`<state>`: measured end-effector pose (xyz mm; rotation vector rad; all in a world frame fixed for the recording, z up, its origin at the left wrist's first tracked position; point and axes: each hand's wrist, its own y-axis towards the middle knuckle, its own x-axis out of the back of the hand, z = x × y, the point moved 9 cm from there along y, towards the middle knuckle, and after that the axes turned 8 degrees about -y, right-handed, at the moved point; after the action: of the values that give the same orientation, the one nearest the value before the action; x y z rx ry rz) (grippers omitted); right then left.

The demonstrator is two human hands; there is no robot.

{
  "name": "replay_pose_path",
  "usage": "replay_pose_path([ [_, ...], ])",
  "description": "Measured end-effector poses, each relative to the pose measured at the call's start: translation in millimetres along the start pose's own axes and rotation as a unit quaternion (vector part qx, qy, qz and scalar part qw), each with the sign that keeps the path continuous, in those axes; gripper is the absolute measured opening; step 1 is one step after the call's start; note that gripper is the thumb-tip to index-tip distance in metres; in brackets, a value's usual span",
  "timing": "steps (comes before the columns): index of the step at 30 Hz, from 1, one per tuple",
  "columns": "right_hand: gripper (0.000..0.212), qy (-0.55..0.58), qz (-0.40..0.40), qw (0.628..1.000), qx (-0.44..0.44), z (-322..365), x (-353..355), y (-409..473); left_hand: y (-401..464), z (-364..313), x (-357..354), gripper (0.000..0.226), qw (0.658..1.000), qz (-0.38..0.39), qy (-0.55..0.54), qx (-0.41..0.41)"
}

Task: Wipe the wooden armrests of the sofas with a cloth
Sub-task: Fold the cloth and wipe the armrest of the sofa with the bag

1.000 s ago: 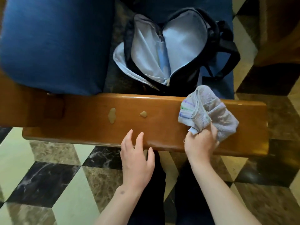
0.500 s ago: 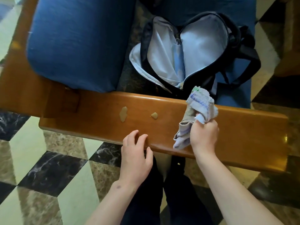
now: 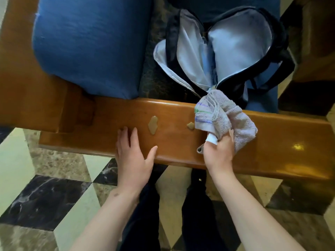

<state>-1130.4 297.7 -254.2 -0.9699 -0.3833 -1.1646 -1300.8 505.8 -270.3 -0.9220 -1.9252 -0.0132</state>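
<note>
Two hands are working at the wooden armrest (image 3: 181,134), a glossy plank whose long axis is running left to right across the view, its far right end dipping slightly lower in the picture. The right hand (image 3: 218,153) is gripping a bunched grey cloth (image 3: 223,118), fingers curled round its lower folds, with a white tag poking out just above the knuckles. The cloth is lying on top of the armrest, spreading up and away from that hand toward the sofa seat, its striped edge pointing left and sitting just beside the smaller of two tan patches (image 3: 153,125) set into the wood. The left hand (image 3: 133,158) is resting flat on the near edge of the armrest, fingers straight and spread, thumb out to the right, holding nothing; it is sitting well apart from the cloth, with the larger tan patch between them. Beyond the armrest, a dark backpack (image 3: 275,33) is lying unzipped on the seat, gaping wide and showing pale blue lining; whether anything is inside cannot be told. A blue cushion (image 3: 90,44) is sitting to its left. Below, dark trouser legs are standing on a patterned marble floor (image 3: 47,196).
</note>
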Motion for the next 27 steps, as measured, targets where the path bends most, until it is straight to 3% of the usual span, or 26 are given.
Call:
replay_pose_path([
  [5,0.056,-0.031,-0.007,0.999,0.004,18.3,-20.5,-6.0,2.5,4.3,-0.8,0.091,0.999,0.001,-0.021,-0.026],
  [10,0.071,-0.075,-0.021,0.991,0.108,36.0,-37.3,-13.5,3.6,6.0,-10.1,0.096,0.998,0.02,0.021,-0.049],
  [16,0.073,-0.184,0.015,0.939,0.29,42.9,-57.0,-28.9,2.3,6.1,-16.0,0.098,0.994,0.037,0.082,-0.063],
  [19,0.075,-0.233,0.047,0.894,0.38,31.7,-60.1,-39.9,0.6,8.8,-17.7,0.098,0.991,0.054,0.101,-0.069],
  [23,0.075,-0.312,0.099,0.792,0.515,4.8,-41.9,-47.3,1.7,8.8,-18.3,0.097,0.988,0.062,0.12,-0.07],
  [25,0.071,-0.347,0.124,0.743,0.559,-12.0,-26.1,-41.3,1.9,8.6,-18.6,0.097,0.988,0.065,0.126,-0.068],
  [27,0.065,-0.366,0.132,0.717,0.578,-24.6,-7.5,-28.2,2.0,8.4,-18.7,0.098,0.987,0.067,0.128,-0.066],
])
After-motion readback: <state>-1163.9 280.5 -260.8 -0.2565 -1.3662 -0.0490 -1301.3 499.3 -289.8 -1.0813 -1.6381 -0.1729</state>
